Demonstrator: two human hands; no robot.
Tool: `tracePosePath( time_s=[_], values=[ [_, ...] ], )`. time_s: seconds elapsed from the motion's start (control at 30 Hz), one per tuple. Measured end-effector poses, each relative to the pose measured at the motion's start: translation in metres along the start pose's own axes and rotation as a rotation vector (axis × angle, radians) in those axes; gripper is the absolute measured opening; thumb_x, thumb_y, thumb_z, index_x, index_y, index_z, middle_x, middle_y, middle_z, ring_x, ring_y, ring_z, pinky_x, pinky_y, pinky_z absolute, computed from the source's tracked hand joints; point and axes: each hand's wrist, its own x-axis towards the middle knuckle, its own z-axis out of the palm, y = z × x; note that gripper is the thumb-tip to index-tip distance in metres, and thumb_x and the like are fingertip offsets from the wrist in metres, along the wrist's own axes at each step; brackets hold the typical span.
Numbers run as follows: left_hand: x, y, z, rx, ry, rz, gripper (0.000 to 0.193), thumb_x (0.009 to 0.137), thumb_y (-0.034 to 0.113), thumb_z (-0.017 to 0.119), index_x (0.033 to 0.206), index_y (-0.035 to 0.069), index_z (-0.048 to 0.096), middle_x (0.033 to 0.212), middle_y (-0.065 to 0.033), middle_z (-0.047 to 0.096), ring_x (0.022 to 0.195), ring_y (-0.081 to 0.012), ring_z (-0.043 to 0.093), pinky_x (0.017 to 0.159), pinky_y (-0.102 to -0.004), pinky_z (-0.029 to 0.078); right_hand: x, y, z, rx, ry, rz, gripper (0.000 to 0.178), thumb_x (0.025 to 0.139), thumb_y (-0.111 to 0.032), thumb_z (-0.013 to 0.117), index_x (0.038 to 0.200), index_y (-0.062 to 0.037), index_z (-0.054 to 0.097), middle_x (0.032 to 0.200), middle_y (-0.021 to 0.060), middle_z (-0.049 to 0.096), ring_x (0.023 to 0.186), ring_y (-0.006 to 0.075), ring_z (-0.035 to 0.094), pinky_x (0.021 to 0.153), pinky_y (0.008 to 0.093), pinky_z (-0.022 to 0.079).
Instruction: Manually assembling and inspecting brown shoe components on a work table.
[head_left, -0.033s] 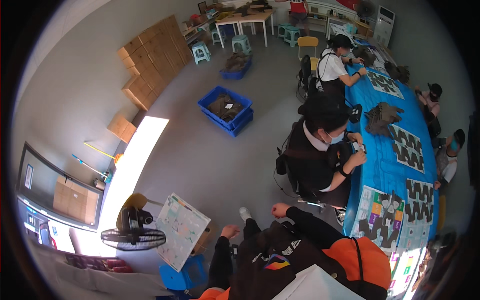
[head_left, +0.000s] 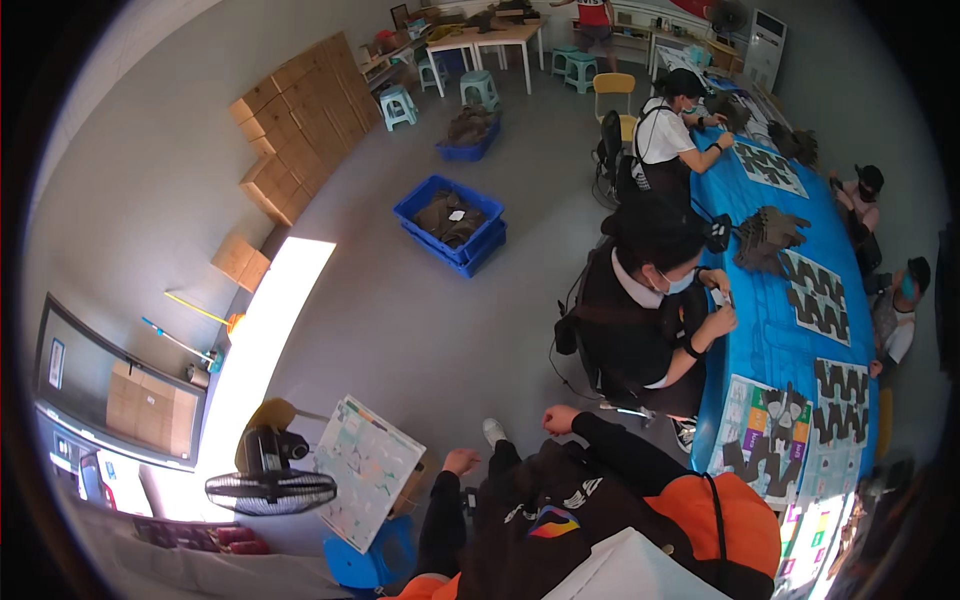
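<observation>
My left hand [head_left: 461, 461] hangs in front of my body, its fingers loosely curled, with nothing visible in it. Nearest to it is a board covered with a patterned sheet [head_left: 368, 470], propped beside a blue stool [head_left: 372, 556]; the hand is apart from both. My right hand [head_left: 560, 419] is held forward at the end of a bent arm, its fingers curled in and no object showing. It sits near the chair of a co-worker [head_left: 640, 290], without visible contact. That person holds a small whitish item [head_left: 720, 297] over the blue-covered table [head_left: 745, 330].
Grey-brown glove-like pieces [head_left: 768, 240] and sheets with dark cut shapes [head_left: 815, 295] lie along the table. Another co-worker [head_left: 668, 135] sits farther along. Stacked blue crates [head_left: 450, 222] stand on the floor. A black fan [head_left: 270, 485] and cardboard boxes [head_left: 300, 120] are at left.
The view has shifted slightly, so the fan and propped board appear a little lower and farther right. My hands keep the same pose.
</observation>
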Motion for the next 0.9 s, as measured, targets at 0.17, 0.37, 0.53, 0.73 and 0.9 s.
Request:
tracePosePath(
  time_s=[0.17, 0.37, 0.53, 0.73, 0.9],
  values=[
    [0.057, 0.104, -0.051, 0.05, 0.037, 0.063, 0.025, 0.079, 0.023, 0.052, 0.078, -0.001, 0.059, 0.072, -0.0092, 0.062, 0.055, -0.0122, 0.057, 0.045, -0.0251, 0.042, 0.07, -0.051, -0.057, 0.02, 0.107, 0.018, 0.019, 0.076, -0.021, 0.052, 0.082, -0.0039, 0.057, 0.07, 0.0058, 0.061, 0.06, 0.0137, 0.059, 0.054, 0.0273, 0.046],
    [0.13, 0.208, -0.094, 0.026, -0.04, 0.056, 0.024, 0.08, 0.024, 0.052, 0.089, 0.001, 0.057, 0.077, -0.0071, 0.062, 0.062, -0.0132, 0.057, 0.051, -0.0254, 0.043, 0.125, -0.098, -0.115, 0.256, 0.244, -0.018, 0.019, 0.076, -0.02, 0.051, 0.083, -0.0033, 0.057, 0.07, 0.0059, 0.062, 0.061, 0.0133, 0.059, 0.057, 0.0292, 0.047],
    [0.193, 0.279, -0.103, 0.066, -0.123, 0.088, 0.024, 0.081, 0.025, 0.052, 0.09, 0.002, 0.057, 0.076, -0.0062, 0.061, 0.06, -0.0126, 0.056, 0.05, -0.024, 0.042, 0.174, -0.116, -0.165, 0.23, 0.233, 0.031, 0.017, 0.076, -0.016, 0.05, 0.084, -0.0033, 0.057, 0.069, 0.005, 0.061, 0.06, 0.0132, 0.059, 0.055, 0.0277, 0.046],
    [0.26, 0.357, -0.128, 0.177, -0.185, 0.095, 0.022, 0.082, 0.021, 0.051, 0.093, 0.003, 0.056, 0.077, -0.0081, 0.06, 0.061, -0.0126, 0.056, 0.046, -0.0208, 0.04, 0.228, -0.128, -0.245, 0.259, 0.315, 0.023, 0.015, 0.075, -0.016, 0.05, 0.081, -0.0041, 0.058, 0.065, 0.005, 0.061, 0.058, 0.0137, 0.059, 0.052, 0.0279, 0.046],
    [0.305, 0.407, -0.161, 0.093, -0.153, 0.1, 0.026, 0.081, 0.022, 0.051, 0.096, 0.002, 0.056, 0.078, -0.0088, 0.062, 0.06, -0.0137, 0.056, 0.048, -0.0229, 0.04, 0.256, -0.137, -0.314, 0.413, 0.397, 0.113, 0.014, 0.077, -0.012, 0.048, 0.084, -0.0027, 0.056, 0.07, 0.0056, 0.06, 0.061, 0.0137, 0.059, 0.052, 0.0271, 0.047]
  ],
)
